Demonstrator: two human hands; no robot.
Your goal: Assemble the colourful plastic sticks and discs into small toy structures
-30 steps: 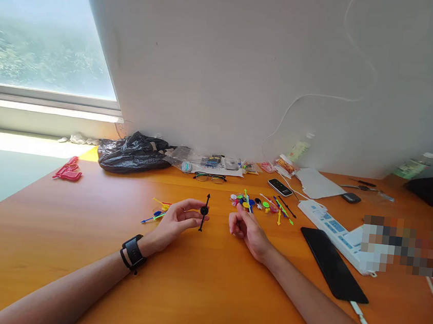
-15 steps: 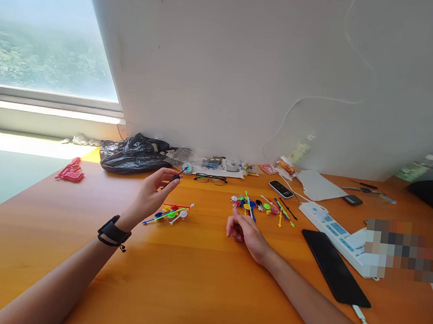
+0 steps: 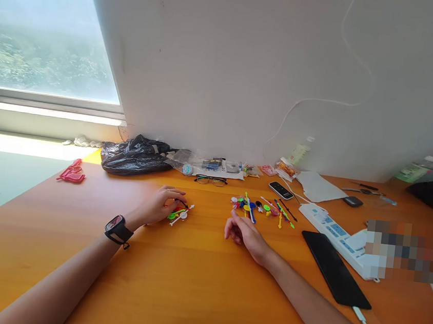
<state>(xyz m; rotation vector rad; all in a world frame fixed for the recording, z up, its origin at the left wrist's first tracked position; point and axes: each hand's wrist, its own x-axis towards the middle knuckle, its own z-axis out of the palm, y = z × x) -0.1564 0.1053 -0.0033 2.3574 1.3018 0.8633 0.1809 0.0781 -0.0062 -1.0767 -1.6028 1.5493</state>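
- Left hand (image 3: 163, 205), wearing a black wristwatch (image 3: 119, 229): fingers bent down over the left-hand group; whether the grip is pinched or released cannot be told.
- Thin black plastic piece (image 3: 181, 203): at the left fingertips, above the group, partly hidden. Probably light and stiff; hold it lightly between thumb and forefinger, since thin sections may snap.
- White plastic arrow with a round disc (image 3: 183, 215): on the orange-brown wooden table (image 3: 188, 283), at the group's right edge. Likely rigid and smooth; the disc should offer the firmest hold.
- Right hand (image 3: 245, 234): half-curled, unloaded, no piece visible in it, near the right-hand pile.
- Multicoloured pile of small plastic discs and arrows (image 3: 250, 210): beyond the right hand. Expect featherweight parts that slide easily; lift slim arrows by the middle.
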